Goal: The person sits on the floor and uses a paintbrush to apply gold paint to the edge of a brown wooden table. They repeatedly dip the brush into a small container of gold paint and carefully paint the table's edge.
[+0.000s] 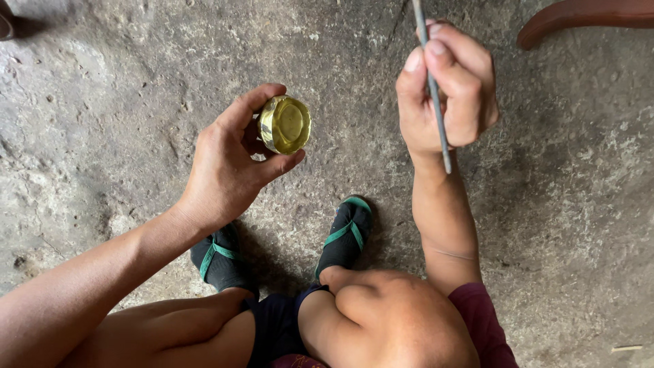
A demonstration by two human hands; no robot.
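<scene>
My left hand (228, 160) grips a small round brass-coloured cup (285, 124), its shiny base turned up toward the camera. My right hand (448, 88) is closed around a thin grey metal rod (433, 88) that runs from the top edge of the view down past my wrist. The two hands are apart, the rod some way to the right of the brass cup. Below them are my knees and my two feet in black sandals with green straps (344, 235).
A rough grey concrete floor (122, 102) fills the view. A curved reddish-brown wooden piece (579, 17) lies at the top right. A dark object (5, 24) sits at the top left edge. A small pale sliver (627, 348) lies at the bottom right.
</scene>
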